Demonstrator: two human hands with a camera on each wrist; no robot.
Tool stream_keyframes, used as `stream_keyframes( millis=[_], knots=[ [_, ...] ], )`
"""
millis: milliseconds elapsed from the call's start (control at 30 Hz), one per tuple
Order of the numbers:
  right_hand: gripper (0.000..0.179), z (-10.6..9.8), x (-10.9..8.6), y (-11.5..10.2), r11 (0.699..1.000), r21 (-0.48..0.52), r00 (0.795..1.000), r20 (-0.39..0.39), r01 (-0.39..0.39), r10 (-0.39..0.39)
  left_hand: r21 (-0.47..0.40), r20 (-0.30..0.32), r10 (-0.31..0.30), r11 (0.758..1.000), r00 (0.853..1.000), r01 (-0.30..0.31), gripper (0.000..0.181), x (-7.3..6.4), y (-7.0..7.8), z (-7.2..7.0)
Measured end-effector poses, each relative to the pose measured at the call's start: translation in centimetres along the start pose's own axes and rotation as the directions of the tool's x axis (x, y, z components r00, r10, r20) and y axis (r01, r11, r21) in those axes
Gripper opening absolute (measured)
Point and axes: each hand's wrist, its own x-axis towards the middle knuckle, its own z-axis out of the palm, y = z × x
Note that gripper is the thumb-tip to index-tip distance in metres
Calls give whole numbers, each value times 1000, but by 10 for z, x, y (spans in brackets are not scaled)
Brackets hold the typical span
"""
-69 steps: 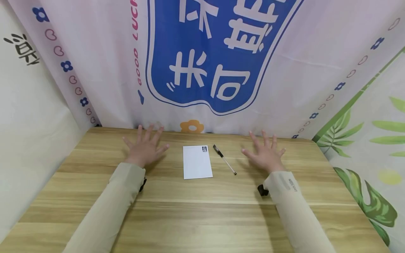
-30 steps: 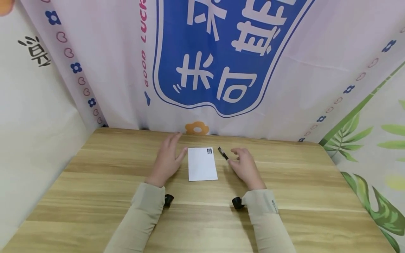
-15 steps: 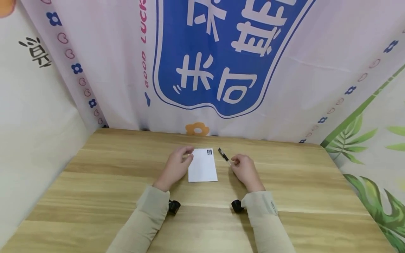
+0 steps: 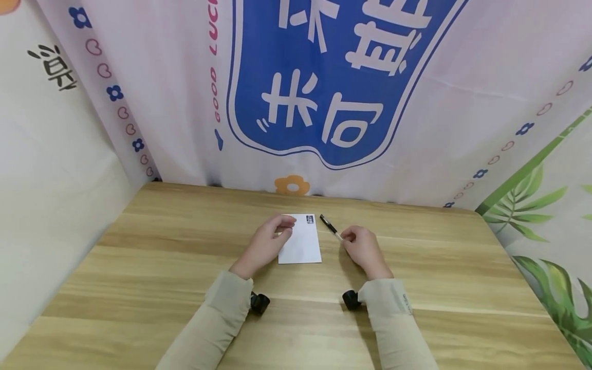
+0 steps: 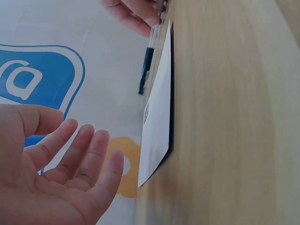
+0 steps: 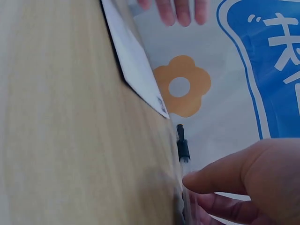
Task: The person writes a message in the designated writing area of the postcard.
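A flat white card or thin pad (image 4: pixel 302 246), with a small dark printed mark in its upper right corner, lies on the wooden table. My left hand (image 4: pixel 267 240) hovers over its left side. In the left wrist view that hand's fingers (image 5: pixel 77 154) are apart and loosely bent, holding nothing. Right of the card lies a clear-barrelled pen (image 4: pixel 330 225) with a black cap or grip end pointing away from me. My right hand (image 4: pixel 365 251) pinches its near part between thumb and fingers, as the right wrist view of the pen (image 6: pixel 184 152) shows. The pen's near end is hidden by the hand.
The wooden table (image 4: pixel 185 288) runs back to a printed curtain (image 4: pixel 185 103) with a blue sign and an orange flower. Small black devices are worn at both wrists. A leaf-patterned cloth (image 4: pixel 546 241) hangs on the right.
Both hands have come inward from lying spread near the table's back edge. The left has moved right, over the card; the right has closed its thumb and fingers on the pen.
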Motion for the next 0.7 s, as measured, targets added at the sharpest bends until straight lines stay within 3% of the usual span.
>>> stream_keyframes(
  millis=[200, 467, 700],
  knots=[
    [14, -1, -4, -5, 997, 72, 998, 52, 18, -22, -41, 13, -44, 998, 999, 45, 29, -3, -2, 4],
    [11, -6, -9, -14, 992, 117, 990, 132, 43, -58, -199, 39, -87, 976, 995, 93, 36, -3, -4, 7],
    [11, -9, -11, -30, 980, 155, 970, 189, 125, -154, -229, -4, -100, 969, 995, 97, 38, -1, -3, 2]
  ],
)
